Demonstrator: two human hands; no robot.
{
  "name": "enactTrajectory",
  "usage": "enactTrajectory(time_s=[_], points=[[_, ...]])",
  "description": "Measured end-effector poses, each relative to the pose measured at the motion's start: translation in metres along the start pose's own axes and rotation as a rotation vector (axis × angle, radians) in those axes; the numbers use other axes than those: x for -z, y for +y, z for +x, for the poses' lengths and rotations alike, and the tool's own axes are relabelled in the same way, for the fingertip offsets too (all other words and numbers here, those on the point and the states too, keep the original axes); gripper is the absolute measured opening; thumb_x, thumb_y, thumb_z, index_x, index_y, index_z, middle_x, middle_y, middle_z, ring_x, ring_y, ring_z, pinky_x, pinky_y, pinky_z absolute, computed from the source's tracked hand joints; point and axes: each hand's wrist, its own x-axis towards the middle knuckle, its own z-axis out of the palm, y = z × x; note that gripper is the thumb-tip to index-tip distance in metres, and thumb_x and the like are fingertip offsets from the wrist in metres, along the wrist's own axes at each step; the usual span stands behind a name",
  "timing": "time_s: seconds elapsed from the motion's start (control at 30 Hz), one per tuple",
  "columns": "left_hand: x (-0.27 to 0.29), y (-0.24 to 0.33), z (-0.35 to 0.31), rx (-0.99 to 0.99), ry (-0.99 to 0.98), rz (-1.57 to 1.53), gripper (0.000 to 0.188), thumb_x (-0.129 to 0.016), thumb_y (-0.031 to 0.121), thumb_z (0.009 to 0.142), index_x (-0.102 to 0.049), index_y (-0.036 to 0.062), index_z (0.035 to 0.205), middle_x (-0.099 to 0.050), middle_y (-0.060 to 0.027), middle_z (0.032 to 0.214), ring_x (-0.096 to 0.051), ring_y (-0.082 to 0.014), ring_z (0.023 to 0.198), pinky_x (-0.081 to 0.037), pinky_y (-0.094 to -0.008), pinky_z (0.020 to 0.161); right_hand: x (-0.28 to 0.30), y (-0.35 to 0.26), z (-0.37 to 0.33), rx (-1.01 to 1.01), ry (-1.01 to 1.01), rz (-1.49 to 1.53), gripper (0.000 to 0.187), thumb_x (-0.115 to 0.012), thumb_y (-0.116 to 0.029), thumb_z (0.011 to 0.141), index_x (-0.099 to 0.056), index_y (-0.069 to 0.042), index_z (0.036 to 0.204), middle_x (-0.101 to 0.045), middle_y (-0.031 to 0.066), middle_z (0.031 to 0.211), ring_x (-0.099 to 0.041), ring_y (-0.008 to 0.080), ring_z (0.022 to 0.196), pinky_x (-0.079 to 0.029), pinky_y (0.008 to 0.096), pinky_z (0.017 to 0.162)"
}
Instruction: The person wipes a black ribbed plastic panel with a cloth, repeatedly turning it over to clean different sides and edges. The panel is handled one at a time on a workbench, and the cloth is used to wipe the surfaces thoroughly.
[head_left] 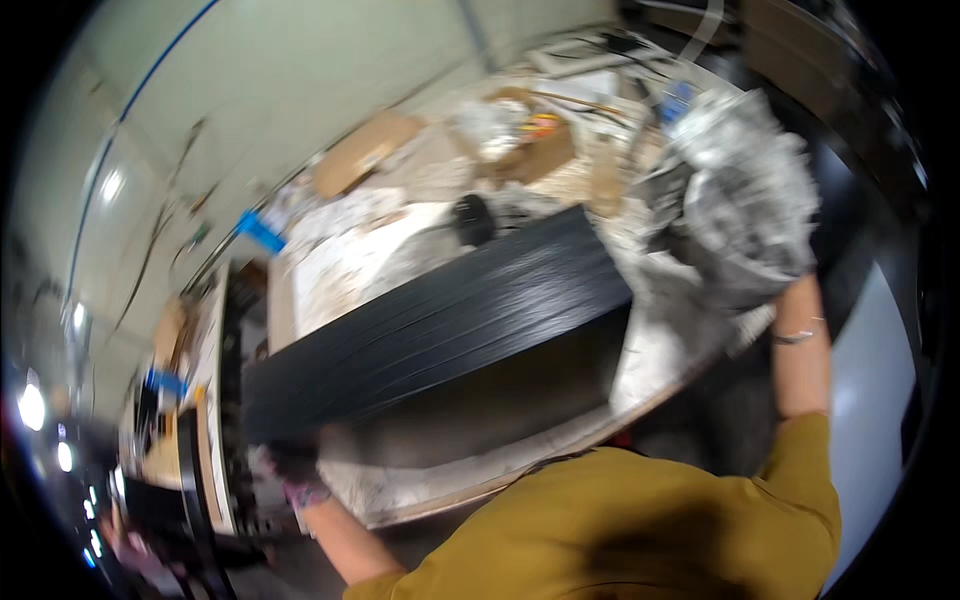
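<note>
I saw a pale, cluttered tabletop (650, 370) with a long black board (440, 325) along its near side, slanting up to the right. Past the board's right end bulged a crumpled grey plastic bundle (745, 215); behind sat a cardboard box (548, 155). The left hand (290, 466) was at the board's left end, too blurred to tell whether clamped; the bundle hid the right hand, its hold impossible to tell.

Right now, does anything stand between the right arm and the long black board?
Yes: crumpled grey plastic lies between the right arm and the board. The right hand cannot be made out. Nothing visible separates the left hand from the board's left end.
</note>
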Motion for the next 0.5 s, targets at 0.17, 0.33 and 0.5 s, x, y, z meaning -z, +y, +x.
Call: enactTrajectory(time_s=[0.17,0.33,0.5], points=[[0.009,-0.024,-0.003,0.028,-0.114,-0.186,0.051,-0.056,0.026,0.091,-0.048,0.0003,0.135,-0.054,-0.0092,0.132,-0.052,-0.0214,0.121,-0.042,-0.0334,0.103,-0.030,-0.115,-0.022,0.256,-0.109,-0.755,0.044,-0.059,-0.020,0.094,-0.050,-0.005,0.135,-0.054,0.0108,0.133,-0.051,0.0205,0.122,-0.042,0.0338,0.103],[0.008,-0.024,-0.029,-0.013,-0.152,-0.123,0.057,-0.058,0.030,0.091,-0.044,0.0035,0.139,-0.051,-0.0086,0.137,-0.051,-0.0230,0.123,-0.042,-0.0354,0.103,-0.171,-0.176,-0.020,0.681,-0.577,-0.748,0.045,-0.059,-0.021,0.094,-0.050,-0.006,0.136,-0.052,0.0104,0.135,-0.049,0.0205,0.124,-0.040,0.0344,0.105],[-0.033,-0.043,0.000,0.050,-0.288,-0.152,0.077,-0.069,0.035,0.083,-0.034,0.0033,0.144,-0.047,-0.0102,0.140,-0.047,-0.0229,0.126,-0.038,-0.0346,0.106,-0.347,-0.226,-0.020,0.765,-0.973,-0.650,0.045,-0.058,-0.022,0.095,-0.049,-0.008,0.137,-0.050,0.0099,0.137,-0.048,0.0204,0.126,-0.039,0.0351,0.107]])
